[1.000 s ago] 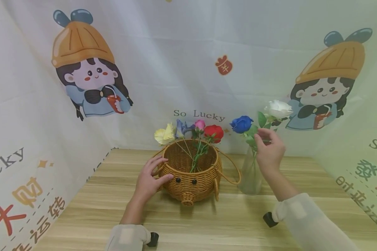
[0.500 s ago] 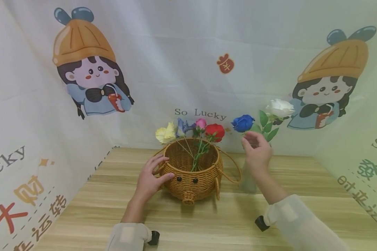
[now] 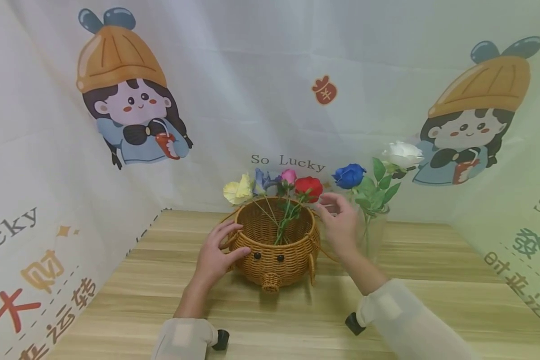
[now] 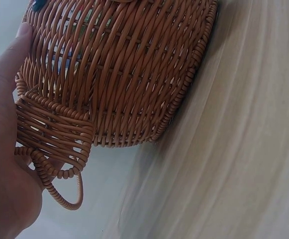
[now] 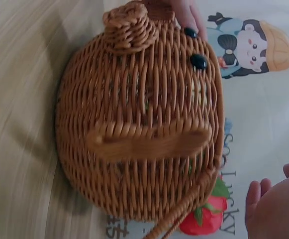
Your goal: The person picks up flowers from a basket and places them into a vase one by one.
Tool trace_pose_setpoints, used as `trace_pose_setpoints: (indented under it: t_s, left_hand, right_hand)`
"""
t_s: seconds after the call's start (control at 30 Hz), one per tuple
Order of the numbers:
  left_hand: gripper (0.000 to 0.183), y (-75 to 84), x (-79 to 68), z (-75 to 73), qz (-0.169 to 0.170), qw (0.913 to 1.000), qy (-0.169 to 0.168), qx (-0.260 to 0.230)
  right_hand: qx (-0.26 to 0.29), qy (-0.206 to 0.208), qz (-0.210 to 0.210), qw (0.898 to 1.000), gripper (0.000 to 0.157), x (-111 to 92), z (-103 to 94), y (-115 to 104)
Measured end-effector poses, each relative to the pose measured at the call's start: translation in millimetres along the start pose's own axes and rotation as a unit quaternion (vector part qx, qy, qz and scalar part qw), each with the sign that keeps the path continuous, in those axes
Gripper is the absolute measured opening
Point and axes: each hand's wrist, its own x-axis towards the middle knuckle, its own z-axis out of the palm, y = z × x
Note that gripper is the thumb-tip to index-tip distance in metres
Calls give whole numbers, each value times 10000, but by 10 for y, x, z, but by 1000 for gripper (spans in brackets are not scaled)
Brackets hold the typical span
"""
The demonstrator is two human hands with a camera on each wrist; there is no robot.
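Observation:
A wicker basket (image 3: 261, 267) with a pig's snout and black bead eyes stands upright on the table. My left hand (image 3: 213, 255) holds its left side, thumb on the front by the eye and fingers at the rim. In the left wrist view, the palm sits behind the woven ear (image 4: 54, 132). Inside the basket lean a red rose (image 3: 309, 187), a pink rosebud (image 3: 289, 176), a blue-purple flower (image 3: 262, 181) and a yellow flower (image 3: 238, 189). My right hand (image 3: 342, 222) hovers by the red rose, fingers loosely bent, nothing between them.
Right of the basket, a clear glass vase (image 3: 377, 227) holds a blue rose (image 3: 350, 176) and a white rose (image 3: 404, 154). My right forearm crosses in front of the vase. Printed cloth (image 3: 270, 110) encloses the wooden table (image 3: 279, 330) behind and at both sides.
My right hand has moved left, from the leaves below the blue rose over to the red rose at the basket. The left hand has stayed on the basket.

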Motion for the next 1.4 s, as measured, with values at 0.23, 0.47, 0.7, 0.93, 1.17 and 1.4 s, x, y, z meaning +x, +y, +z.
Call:
trace_pose_setpoints:
  t_s: [0.23,0.47,0.7,0.93,1.17,1.4]
  left_hand:
    - [58,-17,11,1,-16,10000,21,75]
    - [57,-19,18,4,-11,10000,-4,68]
    - [57,-12,30,26,-3,10000,-40,-25]
    - [57,-7,30,14,6,10000,-12,-75]
    - [56,-18,13,14,-16,10000,18,-29]
    - [57,-11,13,5,-1,10000,36,-60]
  right_hand:
    - [792,-395,590,9943,25,25,231,-99]
    - [1152,-634,1386,9816,28,112,411,-149]
    - [1439,-620,1982,9676,32,111,521,-181]
    - [1805,-567,2361,9531,35,154,613,-226]
    - [2078,-431,2763,9373,40,168,660,-221]
    - [2275,-328,2920,9284,41,189,669,-214]
